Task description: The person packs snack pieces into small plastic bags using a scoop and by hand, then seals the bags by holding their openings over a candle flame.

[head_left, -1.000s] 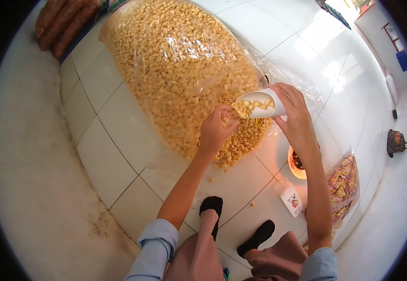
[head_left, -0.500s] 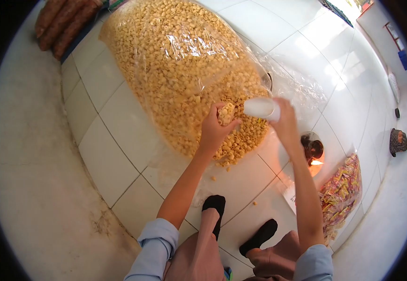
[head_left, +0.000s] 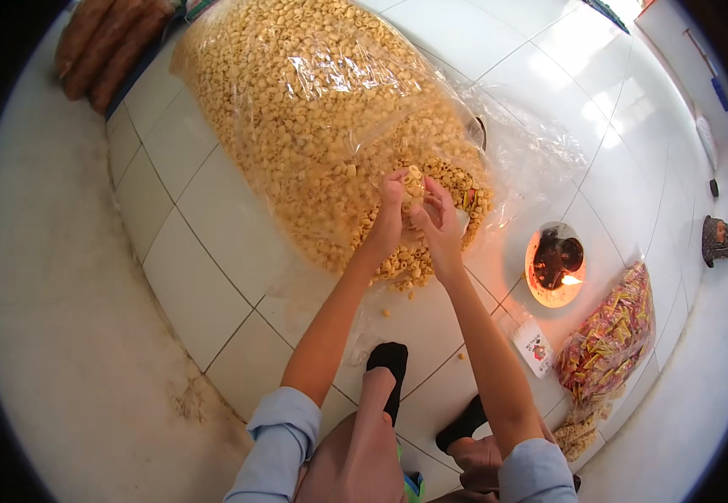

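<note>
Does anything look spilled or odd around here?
Yes. Two loose snack pieces lie on the tiled floor, outside the big clear bag. Odder still, an open flame burns at a plate on the floor, seemingly close to plastic bags, which looks risky.

There are two hands [head_left: 391, 216], one huge snack bag [head_left: 322, 109], one plate [head_left: 548, 298], one flame [head_left: 572, 280] and two socks [head_left: 389, 365].

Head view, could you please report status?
Left hand holding small clear plastic packet of tan snacks; right hand against it. Nothing visibly blocking. Bright open flame at right.
</note>
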